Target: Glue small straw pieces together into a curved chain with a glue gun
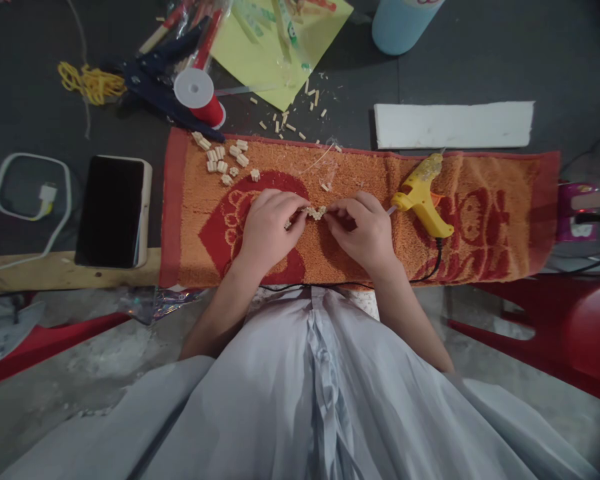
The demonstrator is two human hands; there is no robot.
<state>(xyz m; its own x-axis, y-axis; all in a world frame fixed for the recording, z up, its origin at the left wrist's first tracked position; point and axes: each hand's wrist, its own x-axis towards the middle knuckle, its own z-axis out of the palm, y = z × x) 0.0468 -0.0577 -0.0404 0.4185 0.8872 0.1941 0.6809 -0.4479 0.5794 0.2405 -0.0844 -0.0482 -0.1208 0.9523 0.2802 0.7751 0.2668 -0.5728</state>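
Between my fingertips, over an orange and red towel (350,267), is a small piece made of joined pale wooden bits (317,213). My left hand (271,229) pinches its left end, and my right hand (364,230) has its fingertips closed at its right end. Small clusters of pale sticks (220,153) lie at the towel's upper left. A yellow glue gun (425,197) rests on the towel just right of my right hand. One loose short stick (325,187) lies above the held piece, near thin glue strands.
A phone (111,212) and white cable (70,193) lie left. Behind the towel are a red thread spool (200,100), dark pliers-like tool (155,87), yellow string (94,85), yellow-green paper (280,67), scattered stick bits, a white strip (454,125) and a blue bottle (400,27).
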